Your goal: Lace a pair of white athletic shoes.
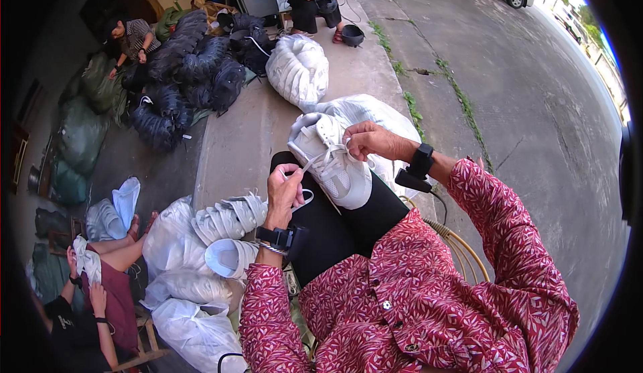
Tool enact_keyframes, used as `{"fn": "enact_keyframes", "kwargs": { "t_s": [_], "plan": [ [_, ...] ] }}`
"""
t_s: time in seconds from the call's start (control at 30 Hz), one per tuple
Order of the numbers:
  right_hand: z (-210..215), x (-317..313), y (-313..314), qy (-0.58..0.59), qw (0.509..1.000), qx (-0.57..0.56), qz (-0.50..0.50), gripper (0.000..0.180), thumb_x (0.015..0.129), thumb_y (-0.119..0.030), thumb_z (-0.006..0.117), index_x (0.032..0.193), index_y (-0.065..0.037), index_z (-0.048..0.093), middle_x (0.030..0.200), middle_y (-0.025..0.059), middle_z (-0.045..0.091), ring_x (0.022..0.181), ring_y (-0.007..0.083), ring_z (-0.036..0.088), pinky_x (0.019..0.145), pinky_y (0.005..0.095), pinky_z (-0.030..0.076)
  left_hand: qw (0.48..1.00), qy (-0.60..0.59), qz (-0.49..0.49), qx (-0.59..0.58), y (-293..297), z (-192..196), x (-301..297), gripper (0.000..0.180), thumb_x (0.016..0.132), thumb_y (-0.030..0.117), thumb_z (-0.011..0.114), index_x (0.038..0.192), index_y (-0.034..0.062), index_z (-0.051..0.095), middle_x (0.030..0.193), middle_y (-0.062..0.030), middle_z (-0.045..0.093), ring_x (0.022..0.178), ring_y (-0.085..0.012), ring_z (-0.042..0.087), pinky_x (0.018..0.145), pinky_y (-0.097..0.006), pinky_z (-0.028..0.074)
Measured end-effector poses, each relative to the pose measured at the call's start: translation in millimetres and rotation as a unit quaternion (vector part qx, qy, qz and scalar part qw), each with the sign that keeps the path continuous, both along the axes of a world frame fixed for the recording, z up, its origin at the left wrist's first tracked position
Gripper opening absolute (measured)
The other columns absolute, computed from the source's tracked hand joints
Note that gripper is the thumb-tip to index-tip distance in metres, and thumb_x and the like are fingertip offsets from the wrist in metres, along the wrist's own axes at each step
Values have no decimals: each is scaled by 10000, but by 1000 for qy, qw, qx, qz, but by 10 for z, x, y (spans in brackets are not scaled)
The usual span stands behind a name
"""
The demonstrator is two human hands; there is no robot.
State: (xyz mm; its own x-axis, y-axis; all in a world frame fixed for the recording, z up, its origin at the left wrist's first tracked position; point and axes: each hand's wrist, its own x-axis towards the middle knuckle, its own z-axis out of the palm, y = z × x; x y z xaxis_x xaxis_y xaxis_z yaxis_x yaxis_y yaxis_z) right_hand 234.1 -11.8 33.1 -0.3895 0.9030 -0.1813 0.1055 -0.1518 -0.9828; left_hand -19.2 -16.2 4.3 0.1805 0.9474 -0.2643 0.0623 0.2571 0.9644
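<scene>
A white sneaker [353,184] rests on my black-trousered thighs, its toe toward me and its laces partly threaded across the tongue. My left hand [284,189] is closed in a pinch on one end of the white shoelace [310,164], to the left of the shoe. A loop of lace hangs below those fingers. My right hand [375,141] is closed at the shoe's right side, pinching the lace by the eyelets. Beside my left forearm lie a stack of white shoe uppers [230,217] and one more white shoe upper [228,258].
White plastic bags [194,326] sit at my lower left. Ahead lie a bundle of white shoe uppers [298,70] and a white sack [385,115]. Black shoe bundles [194,61] are piled farther left. Three other people sit nearby, one handling a black item. A cane chair edge [462,242] shows at right.
</scene>
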Motion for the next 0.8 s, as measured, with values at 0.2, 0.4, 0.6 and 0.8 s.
{"fn": "enact_keyframes", "kwargs": {
  "t_s": [0.2, 0.4, 0.6, 0.8],
  "plan": [
    [-64, 27, 32, 62, 998, -24, 21, 123, 800, -149, 518, 800, -40, 574, 631, -8, 521, 543, 69, 494, 510, 189, 405, 993, -29, -14, 116, -32, 14, 131, 230, 830, 124, 600, 1002, -15, 538, 537, 19, 482, 373, -47, 412, 324, -189, 312],
    [26, -67, -9, 31, 999, -10, -26, 121, 821, -100, 515, 876, -26, 594, 578, -14, 497, 489, 62, 461, 465, 195, 375, 985, -26, -141, 96, -121, 178, 348, 207, 863, 178, 592, 957, -6, 596, 516, 37, 473, 365, -29, 398, 327, -170, 285],
    [158, -25, -152, -58, 995, 75, -32, 264, 844, -63, 492, 1090, -51, 587, 538, -57, 431, 446, 34, 382, 418, 198, 302, 979, -57, -188, 43, -131, 342, 234, 256, 907, 247, 529, 798, 25, 595, 495, 27, 470, 354, -53, 428, 318, -173, 294],
    [84, -195, -189, -161, 966, 173, 108, 225, 787, -68, 538, 998, -8, 590, 582, -15, 488, 515, 66, 421, 468, 253, 324, 983, -86, -154, 44, -166, 297, 268, 196, 890, 200, 547, 938, 11, 566, 533, 13, 488, 367, -68, 442, 325, -183, 309]
  ]
}}
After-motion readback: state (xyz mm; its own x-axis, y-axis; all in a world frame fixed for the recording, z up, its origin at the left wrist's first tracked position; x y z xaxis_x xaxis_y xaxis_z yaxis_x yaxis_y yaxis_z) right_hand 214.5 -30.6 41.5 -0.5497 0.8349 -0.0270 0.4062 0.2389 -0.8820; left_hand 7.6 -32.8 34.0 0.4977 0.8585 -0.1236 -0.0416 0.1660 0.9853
